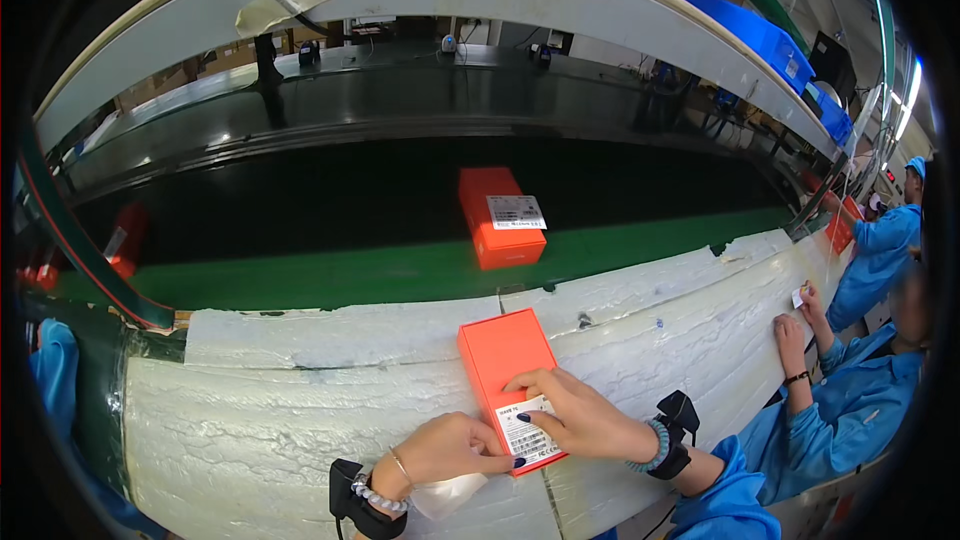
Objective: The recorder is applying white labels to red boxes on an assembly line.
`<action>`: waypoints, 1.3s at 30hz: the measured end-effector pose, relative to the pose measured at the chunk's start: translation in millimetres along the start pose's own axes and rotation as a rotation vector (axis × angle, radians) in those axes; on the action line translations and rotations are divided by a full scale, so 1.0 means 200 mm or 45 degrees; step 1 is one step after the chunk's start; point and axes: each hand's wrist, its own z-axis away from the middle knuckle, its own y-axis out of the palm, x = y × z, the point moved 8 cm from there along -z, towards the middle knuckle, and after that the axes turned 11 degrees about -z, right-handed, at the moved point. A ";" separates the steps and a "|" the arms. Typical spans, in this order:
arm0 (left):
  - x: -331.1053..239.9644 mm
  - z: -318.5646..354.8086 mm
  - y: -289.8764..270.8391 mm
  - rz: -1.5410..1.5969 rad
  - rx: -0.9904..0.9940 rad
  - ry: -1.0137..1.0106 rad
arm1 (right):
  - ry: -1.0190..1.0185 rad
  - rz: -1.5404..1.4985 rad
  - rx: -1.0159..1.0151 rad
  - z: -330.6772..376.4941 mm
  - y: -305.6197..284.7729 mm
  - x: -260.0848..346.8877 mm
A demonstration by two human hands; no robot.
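Note:
An orange-red box [492, 350] lies on the pale work surface in front of me. A white printed label [530, 440] covers its near end. My left hand [455, 448] pinches at the label's lower left corner, thumb over the print. Under its palm shows a piece of whitish, translucent paper [447, 495]; whether the fingers hold it cannot be made out. From the right, my right hand [590, 420] reaches over the box. Its thumb presses on the label, while the bent forefinger touches the box just above; the other fingertips are hidden. Both wrists carry black bands.
Beyond the pale wrapped surface [300, 410] runs a dark green belt [330, 265]. Another labelled orange-red box [500, 250] stands on it, with more red boxes [125, 240] at the left. Co-workers in blue [840, 410] sit at the right. Blue bins [755, 35] rest on the overhead shelf.

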 end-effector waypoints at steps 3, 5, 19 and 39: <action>-0.03 0.00 -0.04 0.055 -0.051 0.040 | -0.187 0.288 -0.106 0.02 0.04 0.04; -0.05 0.02 -0.08 -0.100 -0.082 0.122 | -0.083 1.225 -0.196 0.05 0.11 0.08; 0.17 0.18 -0.36 0.501 -0.760 -0.010 | -0.410 1.013 -0.142 0.14 -0.18 -0.12; 0.06 0.12 -0.34 -0.832 -1.595 -0.269 | 0.199 1.077 -1.007 -0.64 -0.95 -0.48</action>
